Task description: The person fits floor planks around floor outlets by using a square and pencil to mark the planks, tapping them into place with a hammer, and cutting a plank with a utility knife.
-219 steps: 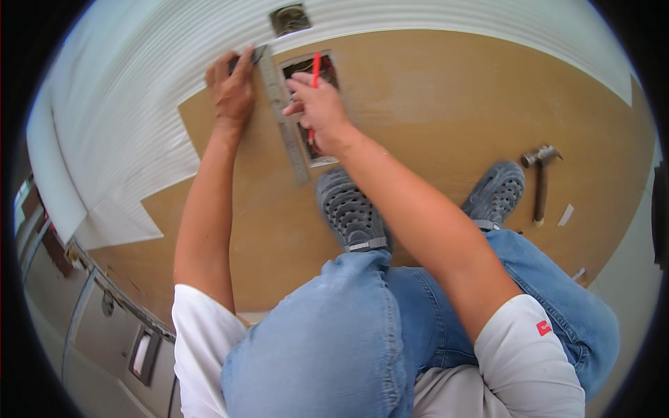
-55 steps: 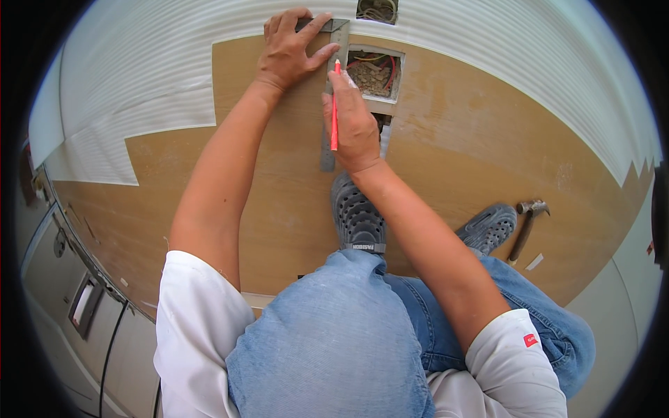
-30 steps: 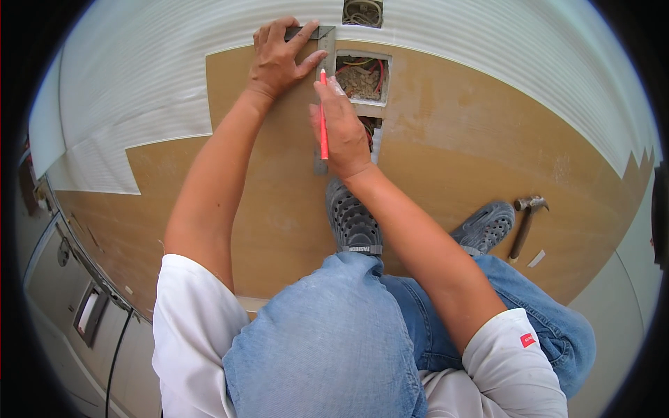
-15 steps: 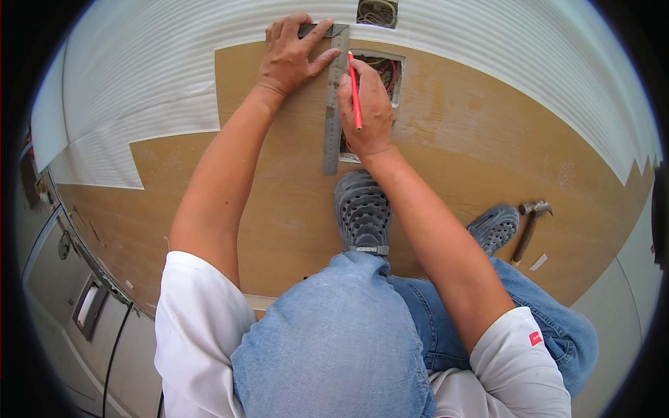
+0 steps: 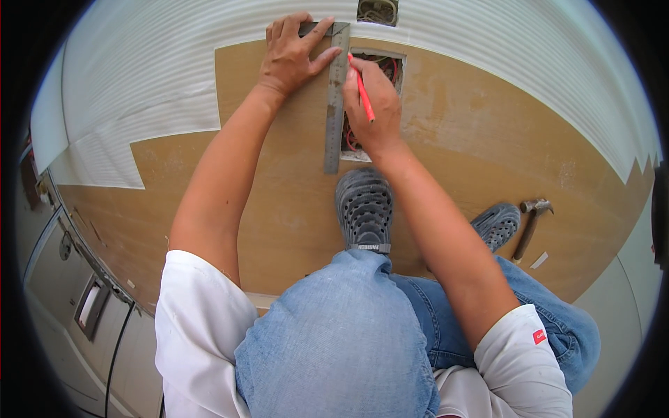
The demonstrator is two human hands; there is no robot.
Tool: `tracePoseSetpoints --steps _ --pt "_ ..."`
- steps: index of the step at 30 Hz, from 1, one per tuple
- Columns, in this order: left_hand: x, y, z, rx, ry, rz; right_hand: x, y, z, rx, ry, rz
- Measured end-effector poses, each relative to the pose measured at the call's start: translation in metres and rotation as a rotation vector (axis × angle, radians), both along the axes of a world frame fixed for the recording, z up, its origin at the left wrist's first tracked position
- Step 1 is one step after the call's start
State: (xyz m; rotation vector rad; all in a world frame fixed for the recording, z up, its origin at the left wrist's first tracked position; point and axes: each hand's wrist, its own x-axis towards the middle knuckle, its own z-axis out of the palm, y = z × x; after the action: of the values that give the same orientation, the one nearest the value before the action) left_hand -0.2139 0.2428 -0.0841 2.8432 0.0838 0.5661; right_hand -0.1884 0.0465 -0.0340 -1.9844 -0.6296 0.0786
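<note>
My left hand (image 5: 289, 52) has its thumb on the blade of a metal try square (image 5: 335, 104) and its index finger along the darker stock, holding it flat on a brown wooden board (image 5: 286, 167). The blade runs along the left side of a rectangular cutout (image 5: 390, 66) that shows wires inside. In my right hand (image 5: 375, 104) is a red pencil (image 5: 365, 96), gripped near its point. The tip meets the blade's right edge by the cutout's upper left corner. My right hand covers the middle of the cutout.
White ribbed sheeting (image 5: 488, 52) borders the board at the top and left, with a smaller opening (image 5: 377, 12) holding coiled cable. A hammer (image 5: 532, 226) lies at the right beside my grey clog (image 5: 497, 226); a small white strip (image 5: 539, 260) is near its handle. My other clog (image 5: 364, 205) sits below the cutout.
My right hand has shifted slightly right, and the pencil's rear end has swung right, so it leans more. The tip is slightly lower along the blade. My left hand and the try square stay put.
</note>
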Motion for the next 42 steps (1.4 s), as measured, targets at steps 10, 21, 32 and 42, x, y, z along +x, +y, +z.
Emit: tracePoseSetpoints --steps 10,21,32,42 --pt "0.001 0.001 0.0 0.013 -0.01 0.004 -0.014 -0.016 0.008 -0.067 0.002 0.069" --pt "-0.002 -0.003 0.002 0.025 0.01 0.024 -0.039 -0.034 0.01 -0.12 0.011 0.124" --pt "-0.002 -0.007 0.007 0.015 -0.016 0.009 -0.047 -0.038 0.008 -0.084 0.083 0.121" --pt "-0.001 -0.003 0.0 0.003 0.011 0.019 -0.047 -0.039 0.003 -0.062 0.078 0.099"
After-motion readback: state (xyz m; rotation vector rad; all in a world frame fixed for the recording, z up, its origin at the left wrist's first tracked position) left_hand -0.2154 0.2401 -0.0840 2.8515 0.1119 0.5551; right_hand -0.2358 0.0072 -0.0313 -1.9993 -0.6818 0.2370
